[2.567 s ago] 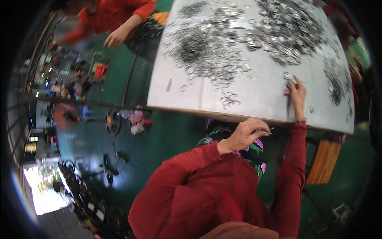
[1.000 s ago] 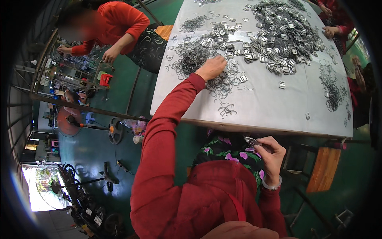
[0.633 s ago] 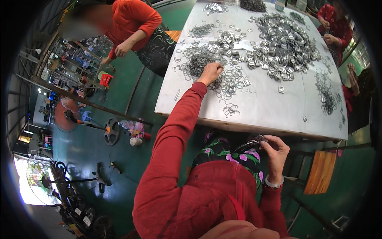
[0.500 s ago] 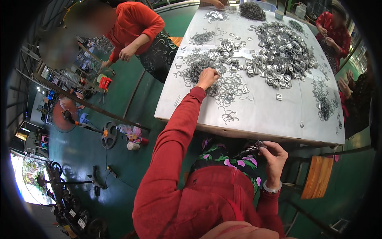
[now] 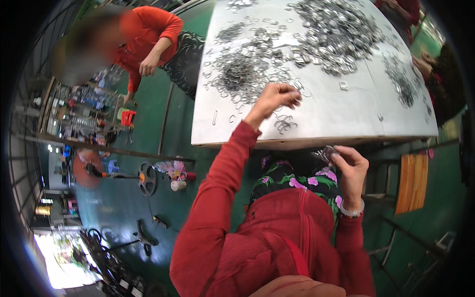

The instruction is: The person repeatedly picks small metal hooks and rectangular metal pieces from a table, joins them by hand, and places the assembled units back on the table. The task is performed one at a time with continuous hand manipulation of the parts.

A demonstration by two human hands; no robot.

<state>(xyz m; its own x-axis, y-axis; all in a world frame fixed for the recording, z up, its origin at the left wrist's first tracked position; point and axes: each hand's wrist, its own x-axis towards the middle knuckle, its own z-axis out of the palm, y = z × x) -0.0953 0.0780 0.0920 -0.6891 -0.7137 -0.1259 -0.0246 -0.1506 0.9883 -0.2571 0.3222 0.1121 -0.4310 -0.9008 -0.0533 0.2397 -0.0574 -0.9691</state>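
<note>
My left hand (image 5: 278, 101) is just above the table, by the near edge of a pile of small bent wire pieces (image 5: 237, 74). Its fingers are bent and drawn together; motion blur hides what they hold, if anything. A few loose wire pieces (image 5: 284, 123) lie below that hand. Over my lap, my right hand (image 5: 352, 171) pinches a shiny metal buckle (image 5: 327, 152) between thumb and fingertips. Some glinting metal beside it is too blurred to make out. A large heap of silvery metal buckles (image 5: 331, 37) covers the table's far middle.
The white-topped table (image 5: 316, 116) has its near edge just beyond my lap. A co-worker in an orange top (image 5: 156, 29) stands at the left; other people are at the right side. A wooden stool (image 5: 411, 183) is at my right, a fan (image 5: 88, 168) at the left.
My left hand has left the wire pile, coming right and nearer to me. My right hand keeps its pinch over my lap. The whole view has shifted.
</note>
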